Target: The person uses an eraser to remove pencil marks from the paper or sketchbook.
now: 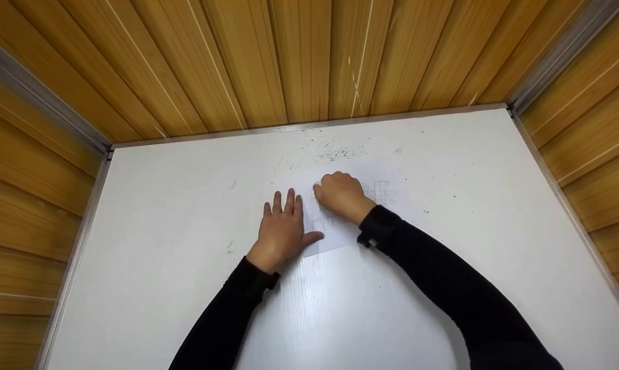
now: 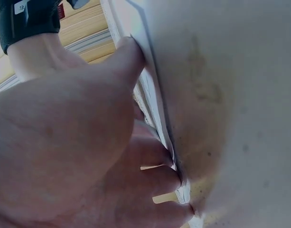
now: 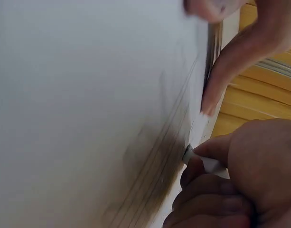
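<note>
A sheet of white paper (image 1: pixel 332 240) with pencil lines (image 1: pixel 380 191) lies on the white table. My left hand (image 1: pixel 283 228) rests flat over its left side, fingers spread and thumb stretched across the sheet. My right hand (image 1: pixel 342 194) pinches a small white eraser (image 3: pixel 211 164) between thumb and curled index finger. In the right wrist view the eraser's darkened end meets the paper beside several long pencil strokes (image 3: pixel 157 164). Part of the drawing is hidden under the right hand.
Dark crumbs (image 1: pixel 335 152) are scattered on the table (image 1: pixel 176 231) beyond the paper. Small grey marks (image 1: pixel 231 246) show on the tabletop at the left. Wood-patterned panels (image 1: pixel 304 61) border the table at the back and both sides.
</note>
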Available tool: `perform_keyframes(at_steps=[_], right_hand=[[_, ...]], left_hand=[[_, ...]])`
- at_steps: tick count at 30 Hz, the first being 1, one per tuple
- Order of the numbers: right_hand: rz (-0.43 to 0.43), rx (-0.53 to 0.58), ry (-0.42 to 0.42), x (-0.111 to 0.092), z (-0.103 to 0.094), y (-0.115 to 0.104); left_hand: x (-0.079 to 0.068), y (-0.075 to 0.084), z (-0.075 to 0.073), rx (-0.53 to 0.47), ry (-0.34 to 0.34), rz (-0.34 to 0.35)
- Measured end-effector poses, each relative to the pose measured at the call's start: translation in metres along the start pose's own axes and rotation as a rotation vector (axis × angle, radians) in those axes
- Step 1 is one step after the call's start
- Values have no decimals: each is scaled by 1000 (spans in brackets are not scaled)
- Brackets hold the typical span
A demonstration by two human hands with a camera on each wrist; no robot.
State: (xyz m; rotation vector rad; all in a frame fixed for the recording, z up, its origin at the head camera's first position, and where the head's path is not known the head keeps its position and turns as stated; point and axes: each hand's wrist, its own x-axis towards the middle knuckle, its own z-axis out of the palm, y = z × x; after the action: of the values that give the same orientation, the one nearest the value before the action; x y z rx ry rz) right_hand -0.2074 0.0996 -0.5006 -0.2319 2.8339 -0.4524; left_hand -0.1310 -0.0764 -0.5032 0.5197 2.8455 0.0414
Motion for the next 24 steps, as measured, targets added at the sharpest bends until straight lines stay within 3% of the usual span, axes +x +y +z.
perform_keyframes(at_steps=[8, 14, 18, 24], right_hand=[[87, 77, 11, -17, -21, 72], [155, 69, 3, -31, -39, 123], [181, 56, -1, -36, -45, 139], [192, 57, -2, -36, -46, 140]], left_hand=[[1, 1, 2, 32, 2, 3], [0, 0, 2, 28, -3, -4], [0, -1, 2, 24, -14, -10], [0, -2, 2, 9, -1, -4]])
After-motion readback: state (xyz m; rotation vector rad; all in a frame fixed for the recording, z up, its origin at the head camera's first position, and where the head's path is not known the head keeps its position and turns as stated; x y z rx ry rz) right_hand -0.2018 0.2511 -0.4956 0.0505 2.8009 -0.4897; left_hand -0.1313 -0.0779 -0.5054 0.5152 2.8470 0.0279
